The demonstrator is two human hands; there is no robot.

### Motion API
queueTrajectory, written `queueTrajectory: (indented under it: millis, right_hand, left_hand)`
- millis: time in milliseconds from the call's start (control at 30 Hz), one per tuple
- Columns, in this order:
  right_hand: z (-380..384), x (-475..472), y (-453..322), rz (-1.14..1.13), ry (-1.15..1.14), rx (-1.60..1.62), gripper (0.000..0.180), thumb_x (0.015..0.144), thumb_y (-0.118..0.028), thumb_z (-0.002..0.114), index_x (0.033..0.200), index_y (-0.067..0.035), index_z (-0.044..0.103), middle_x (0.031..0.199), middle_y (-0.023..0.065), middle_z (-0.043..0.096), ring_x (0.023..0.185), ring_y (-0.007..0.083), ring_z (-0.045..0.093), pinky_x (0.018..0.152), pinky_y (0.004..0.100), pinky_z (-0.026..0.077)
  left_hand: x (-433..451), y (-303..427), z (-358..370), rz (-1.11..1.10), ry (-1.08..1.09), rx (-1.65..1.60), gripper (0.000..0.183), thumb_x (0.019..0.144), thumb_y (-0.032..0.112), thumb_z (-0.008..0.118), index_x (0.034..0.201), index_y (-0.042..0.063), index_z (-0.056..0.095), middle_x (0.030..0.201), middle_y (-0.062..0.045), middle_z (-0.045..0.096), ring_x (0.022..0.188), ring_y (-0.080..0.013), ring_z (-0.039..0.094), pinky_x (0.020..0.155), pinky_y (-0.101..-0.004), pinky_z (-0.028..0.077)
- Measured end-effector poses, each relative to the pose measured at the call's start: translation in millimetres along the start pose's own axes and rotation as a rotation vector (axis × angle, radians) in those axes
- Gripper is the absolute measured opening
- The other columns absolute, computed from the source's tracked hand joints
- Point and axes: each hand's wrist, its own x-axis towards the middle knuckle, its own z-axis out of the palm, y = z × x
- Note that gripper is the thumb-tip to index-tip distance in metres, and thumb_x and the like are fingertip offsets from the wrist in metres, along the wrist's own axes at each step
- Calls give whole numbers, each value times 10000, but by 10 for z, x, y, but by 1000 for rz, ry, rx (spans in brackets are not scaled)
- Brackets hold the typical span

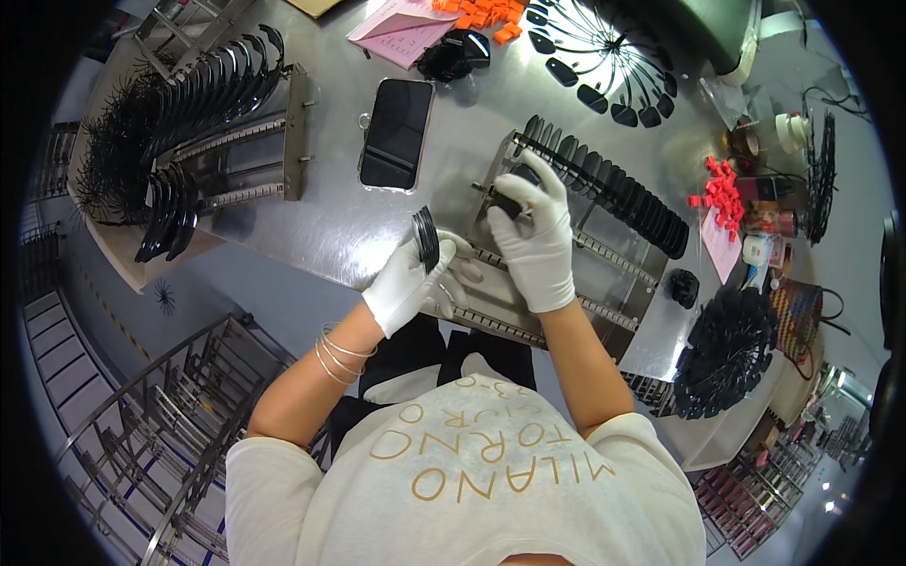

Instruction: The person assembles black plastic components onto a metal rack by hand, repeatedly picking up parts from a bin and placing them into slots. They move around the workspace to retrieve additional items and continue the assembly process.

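My left hand (pixel 407 283), in a white glove, grips a small stack of thin black curved pieces (pixel 425 239), held upright near the table's front edge. My right hand (pixel 538 237), also gloved, is raised over the left part of a metal slotted rack (pixel 623 315). Between its thumb and bent fingers is a dark flat piece (pixel 507 205), partly hidden by the fingers. Along the rack's far side stands a row of black rounded flat pieces (pixel 616 185), set side by side in the slots.
A smartphone (pixel 397 134) lies on the metal table (pixel 333 205). At left, another rack (pixel 294 134) carries curved glossy black parts (pixel 219 85). Orange clips (pixel 488 14), red clips (pixel 722 194) and pink paper (pixel 400 32) lie about. A fan of black parts (pixel 614 49) sits under bright light.
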Motion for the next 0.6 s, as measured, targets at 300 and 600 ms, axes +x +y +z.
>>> queueTrajectory:
  millis: [300, 600]
  right_hand:
    - [-668, -287, 37, -15, -144, -117, 435, 702, 85, 852, 1085, -109, 788, 1417, 215, 604, 1019, 298, 740, 789, 325, 625]
    - [-1563, -739, 483, 63, -137, -327, 775, 661, 14, 897, 1376, -148, 648, 1585, 178, 476, 1183, 317, 693, 896, 360, 628]
  left_hand:
    - [11, -51, 82, 33, 103, -45, 420, 1114, 400, 509, 1189, -6, 591, 972, -157, 729, 726, -160, 716, 550, -240, 577]
    - [-25, -77, 183, 65, 143, 73, 353, 1114, 353, 525, 1131, 7, 593, 946, -155, 725, 723, -163, 723, 550, -249, 581]
